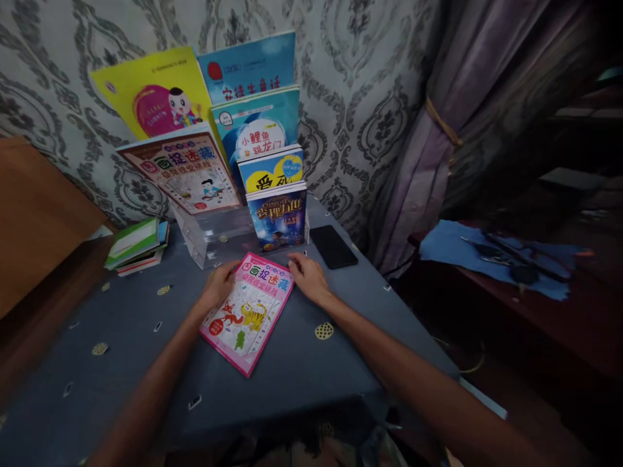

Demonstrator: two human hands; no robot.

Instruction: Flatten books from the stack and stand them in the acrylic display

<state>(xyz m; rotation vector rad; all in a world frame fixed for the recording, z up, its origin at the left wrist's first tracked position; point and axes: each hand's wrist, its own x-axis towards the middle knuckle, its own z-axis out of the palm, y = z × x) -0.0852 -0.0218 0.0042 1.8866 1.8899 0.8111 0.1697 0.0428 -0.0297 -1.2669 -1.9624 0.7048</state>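
Observation:
A pink picture book with a fox and a tiger on its cover lies tilted above the grey tablecloth, front cover up. My left hand is closed on its upper left edge. At the upper right corner, my right hand pinches the same book, its fingertips partly hidden. Just behind stands a clear acrylic book rack with several books in tiers. Its lower tiers hold a brown-covered book on the left and a dark blue book on the right.
A black phone lies right of the rack. Left of it is a small stack of books. A brown board or box stands at the far left. Patterned curtains hang behind; a blue cloth covers a surface at right.

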